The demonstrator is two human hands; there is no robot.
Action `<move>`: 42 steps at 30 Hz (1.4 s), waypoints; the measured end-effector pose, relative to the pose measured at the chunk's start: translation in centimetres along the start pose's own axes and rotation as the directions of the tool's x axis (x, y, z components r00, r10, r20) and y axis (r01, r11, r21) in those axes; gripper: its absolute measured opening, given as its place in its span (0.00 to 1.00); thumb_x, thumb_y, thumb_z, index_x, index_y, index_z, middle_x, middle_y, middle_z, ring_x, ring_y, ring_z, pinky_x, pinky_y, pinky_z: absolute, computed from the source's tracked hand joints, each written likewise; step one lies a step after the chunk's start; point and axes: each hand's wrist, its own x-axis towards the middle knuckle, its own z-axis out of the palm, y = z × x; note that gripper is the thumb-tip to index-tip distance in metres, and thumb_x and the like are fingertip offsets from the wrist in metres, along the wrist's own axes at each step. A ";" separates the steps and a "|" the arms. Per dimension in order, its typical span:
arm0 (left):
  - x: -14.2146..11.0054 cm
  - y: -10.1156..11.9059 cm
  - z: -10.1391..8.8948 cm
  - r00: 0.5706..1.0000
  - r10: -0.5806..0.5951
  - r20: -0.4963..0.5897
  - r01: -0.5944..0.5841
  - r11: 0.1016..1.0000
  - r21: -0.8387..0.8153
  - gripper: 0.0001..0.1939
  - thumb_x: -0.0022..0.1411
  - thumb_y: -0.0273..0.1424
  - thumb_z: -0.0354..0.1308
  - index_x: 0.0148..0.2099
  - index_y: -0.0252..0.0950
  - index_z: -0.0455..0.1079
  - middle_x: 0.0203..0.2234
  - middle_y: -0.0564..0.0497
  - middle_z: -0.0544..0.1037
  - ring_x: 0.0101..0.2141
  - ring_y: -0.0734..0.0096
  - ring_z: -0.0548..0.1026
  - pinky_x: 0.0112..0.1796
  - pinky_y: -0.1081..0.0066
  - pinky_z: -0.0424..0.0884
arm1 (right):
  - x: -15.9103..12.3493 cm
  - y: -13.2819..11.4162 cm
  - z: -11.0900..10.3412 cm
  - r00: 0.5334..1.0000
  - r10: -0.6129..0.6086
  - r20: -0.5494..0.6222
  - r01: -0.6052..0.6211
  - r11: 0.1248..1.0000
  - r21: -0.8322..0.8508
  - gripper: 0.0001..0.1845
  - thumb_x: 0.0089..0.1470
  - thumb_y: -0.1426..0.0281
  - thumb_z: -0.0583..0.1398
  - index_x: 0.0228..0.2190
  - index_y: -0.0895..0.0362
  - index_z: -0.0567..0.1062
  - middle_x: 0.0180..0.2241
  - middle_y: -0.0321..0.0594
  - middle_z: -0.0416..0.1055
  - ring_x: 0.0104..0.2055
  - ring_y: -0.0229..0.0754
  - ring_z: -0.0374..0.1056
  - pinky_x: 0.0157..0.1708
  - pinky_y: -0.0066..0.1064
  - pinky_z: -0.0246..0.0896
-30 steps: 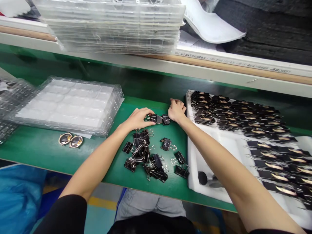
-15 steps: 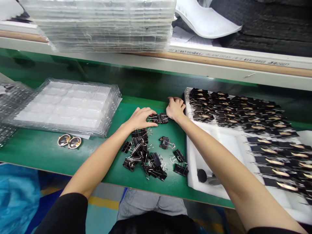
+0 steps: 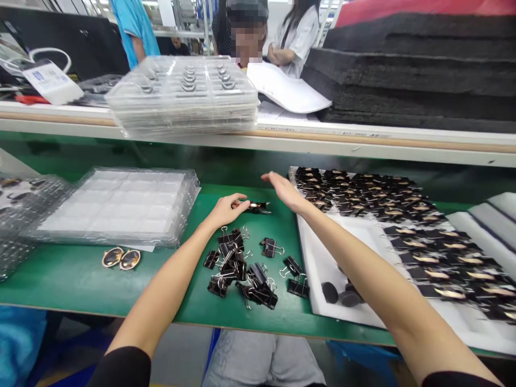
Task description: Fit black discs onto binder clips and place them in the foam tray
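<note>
My left hand (image 3: 229, 209) pinches a black binder clip (image 3: 261, 208) at the back of the green bench; a gold-edged piece shows at the clip, partly hidden by my fingers. To the right, my right hand (image 3: 284, 191) is open with fingers stretched out, close to the back left corner of a white foam tray (image 3: 305, 269). It holds nothing that I can see. A heap of black binder clips (image 3: 231, 258) with wire handles lies in front of my hands. A single clip (image 3: 271, 247) and a pair (image 3: 297, 285) lie apart from the heap.
Clear plastic trays (image 3: 116, 204) stand at the left. Two gold-rimmed oval pieces (image 3: 121, 258) lie before them. Rows of clipped pieces (image 3: 363, 193) and black discs (image 3: 330, 292) fill parts of the foam tray. A shelf (image 3: 278, 141) crosses behind; people stand beyond it.
The view has tilted upward. My right hand has come away from the clips, its fingers straightening. In my left hand the clip has turned, so a gold edge shows.
</note>
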 end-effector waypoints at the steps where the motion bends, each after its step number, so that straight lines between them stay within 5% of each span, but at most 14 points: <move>1: 0.1 0.0 -0.1 0.999 -0.034 -0.033 0.032 0.998 -0.060 0.25 0.67 0.52 0.55 0.48 0.35 0.77 0.34 0.48 0.82 0.35 0.64 0.79 0.38 0.68 0.71 | -0.6 -0.1 -0.2 0.993 -0.071 0.098 0.072 0.997 -0.004 0.26 0.68 0.53 0.53 0.55 0.56 0.75 0.57 0.48 0.74 0.60 0.48 0.69 0.64 0.42 0.60; 4: 0.4 0.2 -0.1 0.992 -0.088 -0.086 0.081 0.993 -0.082 0.26 0.67 0.55 0.53 0.35 0.36 0.74 0.25 0.51 0.79 0.29 0.66 0.77 0.33 0.70 0.68 | -2.1 -0.2 0.3 0.946 -0.109 0.304 0.143 0.986 -0.090 0.32 0.49 0.62 0.72 0.55 0.57 0.75 0.50 0.47 0.78 0.52 0.49 0.74 0.57 0.41 0.66; 9: 0.0 -0.2 0.0 0.997 -0.013 -0.073 0.009 0.998 -0.065 0.32 0.71 0.58 0.42 0.34 0.37 0.71 0.21 0.52 0.76 0.25 0.68 0.72 0.30 0.70 0.65 | -3.3 -1.0 1.1 0.967 -0.033 0.254 0.066 0.990 -0.122 0.15 0.50 0.67 0.70 0.40 0.60 0.81 0.31 0.38 0.78 0.34 0.41 0.73 0.39 0.33 0.67; 14: -0.3 -0.2 -0.5 0.999 0.035 -0.034 -0.045 0.934 -0.354 0.40 0.67 0.65 0.40 0.49 0.33 0.71 0.25 0.49 0.78 0.22 0.71 0.69 0.28 0.69 0.66 | -7.1 -2.9 -5.3 0.983 -0.062 0.172 0.065 0.998 -0.013 0.16 0.49 0.65 0.69 0.40 0.59 0.82 0.34 0.39 0.79 0.35 0.41 0.73 0.41 0.33 0.67; 18: 0.0 2.6 -0.8 0.980 0.162 0.118 -0.095 0.893 -0.439 0.40 0.66 0.64 0.49 0.57 0.32 0.69 0.39 0.41 0.82 0.30 0.68 0.78 0.32 0.69 0.69 | -10.2 -3.7 -8.6 0.985 0.016 0.173 -0.038 0.992 0.124 0.15 0.50 0.61 0.68 0.37 0.58 0.79 0.34 0.40 0.78 0.36 0.42 0.74 0.40 0.34 0.69; 23: -1.3 6.7 -0.5 0.969 0.140 0.204 -0.067 0.943 -0.327 0.28 0.63 0.55 0.61 0.48 0.34 0.72 0.33 0.46 0.82 0.32 0.65 0.80 0.35 0.68 0.74 | -10.8 -3.0 -5.3 0.984 -0.003 0.175 -0.050 0.953 0.298 0.16 0.52 0.60 0.66 0.39 0.58 0.76 0.37 0.41 0.77 0.32 0.41 0.73 0.35 0.35 0.71; 27: -2.8 7.1 -1.1 0.951 0.067 0.303 0.024 0.958 -0.286 0.20 0.61 0.48 0.63 0.37 0.35 0.70 0.27 0.50 0.81 0.25 0.69 0.79 0.30 0.71 0.73 | -10.8 -2.8 -3.3 0.964 -0.090 0.249 0.017 0.959 0.283 0.18 0.53 0.59 0.66 0.41 0.58 0.78 0.32 0.39 0.77 0.31 0.40 0.71 0.33 0.33 0.69; 31: -3.4 7.0 -1.7 0.950 0.060 0.307 0.026 0.963 -0.269 0.16 0.61 0.44 0.64 0.37 0.35 0.71 0.24 0.52 0.80 0.27 0.68 0.80 0.30 0.72 0.73 | -11.1 -2.8 -3.2 0.963 -0.121 0.241 0.064 0.971 0.232 0.18 0.53 0.60 0.66 0.43 0.58 0.80 0.31 0.38 0.78 0.31 0.41 0.72 0.34 0.34 0.69; 37: -3.3 7.2 -1.3 0.967 0.049 0.251 0.028 0.955 -0.295 0.18 0.62 0.47 0.63 0.37 0.35 0.71 0.28 0.49 0.81 0.28 0.65 0.82 0.32 0.69 0.75 | -11.4 -3.0 -2.2 0.991 -0.048 0.129 0.000 0.937 0.349 0.17 0.54 0.62 0.65 0.43 0.59 0.78 0.37 0.44 0.81 0.37 0.44 0.76 0.40 0.36 0.71; 42: -3.2 6.5 -1.9 0.925 0.133 0.355 -0.003 0.939 -0.343 0.28 0.60 0.55 0.65 0.49 0.36 0.73 0.32 0.47 0.83 0.30 0.65 0.80 0.34 0.68 0.75 | -13.5 -4.8 -4.1 0.980 -0.117 0.159 0.093 0.984 0.154 0.14 0.57 0.68 0.63 0.45 0.57 0.78 0.39 0.40 0.80 0.35 0.40 0.73 0.39 0.33 0.70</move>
